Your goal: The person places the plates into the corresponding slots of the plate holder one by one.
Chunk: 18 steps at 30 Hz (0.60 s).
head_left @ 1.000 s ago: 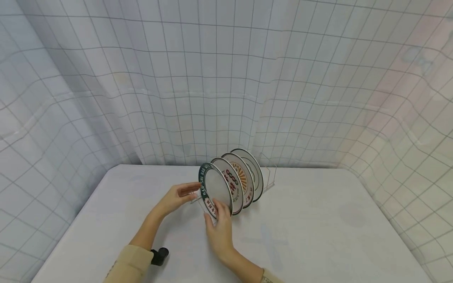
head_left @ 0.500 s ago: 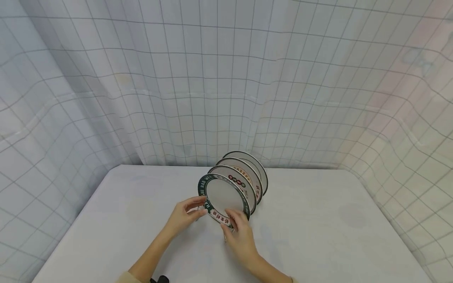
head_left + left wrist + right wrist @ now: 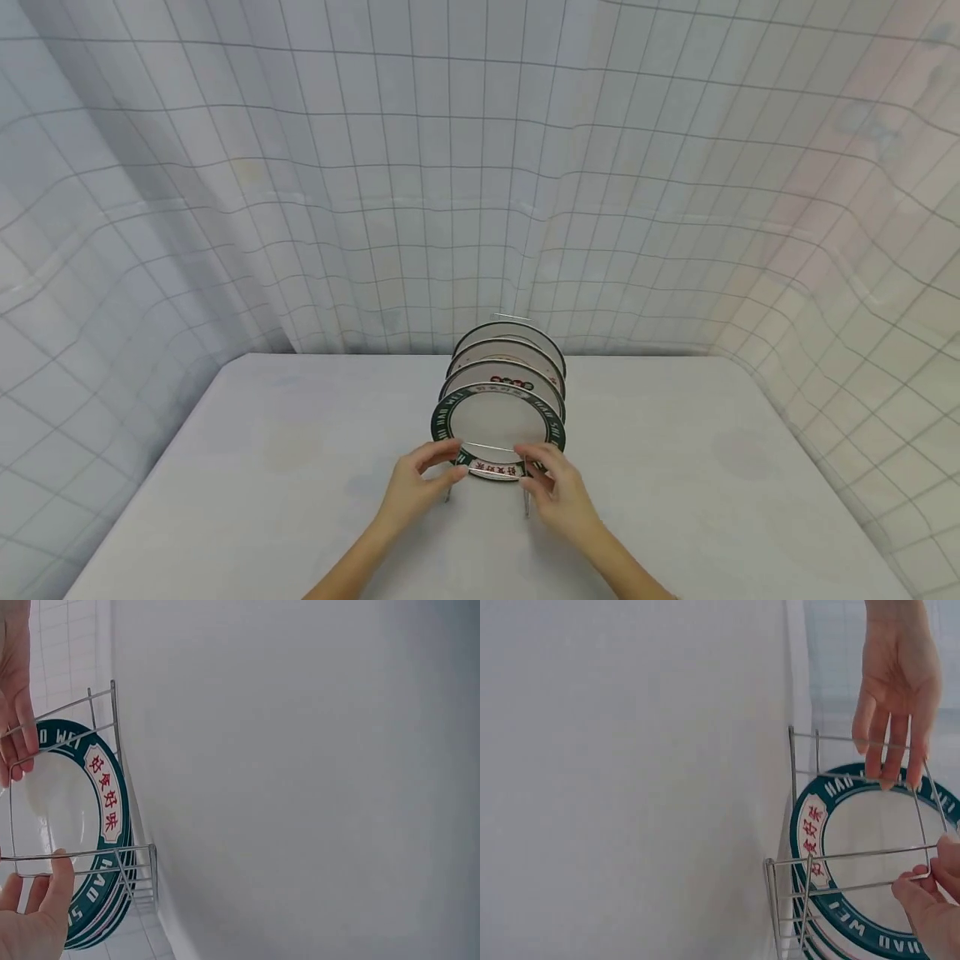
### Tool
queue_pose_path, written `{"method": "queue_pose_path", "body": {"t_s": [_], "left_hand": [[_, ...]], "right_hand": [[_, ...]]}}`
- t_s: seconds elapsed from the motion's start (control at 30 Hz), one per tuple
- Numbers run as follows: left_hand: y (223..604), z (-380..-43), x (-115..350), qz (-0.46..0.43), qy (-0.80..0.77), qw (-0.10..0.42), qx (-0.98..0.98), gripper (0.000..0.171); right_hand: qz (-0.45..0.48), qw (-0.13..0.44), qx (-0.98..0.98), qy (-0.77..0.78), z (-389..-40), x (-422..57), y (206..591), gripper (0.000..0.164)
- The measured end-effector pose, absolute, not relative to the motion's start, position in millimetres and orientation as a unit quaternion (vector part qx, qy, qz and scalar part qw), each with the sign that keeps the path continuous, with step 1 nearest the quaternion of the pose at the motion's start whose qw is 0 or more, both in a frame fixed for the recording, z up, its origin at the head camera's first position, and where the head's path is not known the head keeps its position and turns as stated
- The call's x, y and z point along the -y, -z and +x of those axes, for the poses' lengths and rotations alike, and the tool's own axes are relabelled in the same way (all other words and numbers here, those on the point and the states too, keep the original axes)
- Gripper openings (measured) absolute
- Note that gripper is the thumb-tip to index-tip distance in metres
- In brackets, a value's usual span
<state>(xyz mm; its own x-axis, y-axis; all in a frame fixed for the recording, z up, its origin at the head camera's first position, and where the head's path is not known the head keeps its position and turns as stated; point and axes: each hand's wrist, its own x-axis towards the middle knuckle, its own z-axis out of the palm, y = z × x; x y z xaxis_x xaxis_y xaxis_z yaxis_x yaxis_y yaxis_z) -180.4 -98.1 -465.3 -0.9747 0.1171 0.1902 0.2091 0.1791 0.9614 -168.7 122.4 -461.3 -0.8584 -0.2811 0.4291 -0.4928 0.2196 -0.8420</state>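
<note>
Several round plates stand on edge, one behind another, in a wire dish rack (image 3: 527, 496) at the middle of the table. The front plate (image 3: 498, 417) has a dark green rim with white letters and a red-lettered label at the bottom. My left hand (image 3: 420, 486) pinches the rack's front wire frame at its left side, thumb and fingers around the wire. On the right side my right hand (image 3: 558, 492) pinches the same frame near its upper corner. The wrist views show the rack's wires (image 3: 855, 855) passing in front of the green-rimmed plate (image 3: 97, 776).
The white tabletop (image 3: 300, 467) spreads on both sides of the rack. Behind its back edge hangs a pale checked curtain (image 3: 480, 208), which also runs along the left and right sides.
The rack with its plates has turned from slanting to facing straight toward me. Both hands have moved right and nearer, from beside the front plate to the front wire frame.
</note>
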Motion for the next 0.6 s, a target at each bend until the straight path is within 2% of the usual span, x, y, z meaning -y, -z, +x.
{"method": "queue_pose_path", "body": {"t_s": [0.3, 0.6], "left_hand": [[464, -175, 79, -0.113, 0.625, 0.067, 0.77, 0.035], [464, -176, 76, -0.105, 0.622, 0.064, 0.773, 0.036]], "right_hand": [[0.301, 0.055, 0.759, -0.575, -184, -150, 463, 0.039], [0.303, 0.035, 0.75, -0.587, -189, -156, 467, 0.038]]}}
